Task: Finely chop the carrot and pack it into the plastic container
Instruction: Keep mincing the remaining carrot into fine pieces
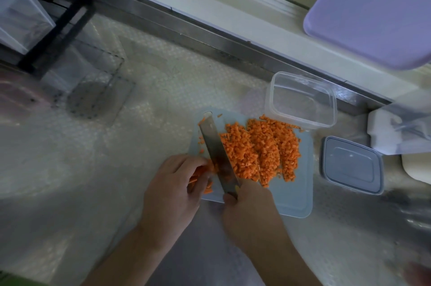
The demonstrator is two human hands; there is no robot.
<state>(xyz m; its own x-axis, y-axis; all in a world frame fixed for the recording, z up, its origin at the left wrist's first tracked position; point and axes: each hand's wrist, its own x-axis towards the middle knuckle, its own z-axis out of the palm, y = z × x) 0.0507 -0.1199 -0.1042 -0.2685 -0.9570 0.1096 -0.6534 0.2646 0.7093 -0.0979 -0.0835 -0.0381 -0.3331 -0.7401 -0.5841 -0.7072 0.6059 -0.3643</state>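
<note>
I see both forearms bare, reaching up from the lower edge and converging toward the middle. My left hand point(173, 183) lies palm down with its fingers curled and bunched, the knuckles raised and the fingertips tucked under, pinching carrot strips point(198, 174) against the board. My right hand point(248, 206) sits just beside it, back of the hand up, fingers wrapped round the knife point(218, 157) handle with the thumb on the near side.
</note>
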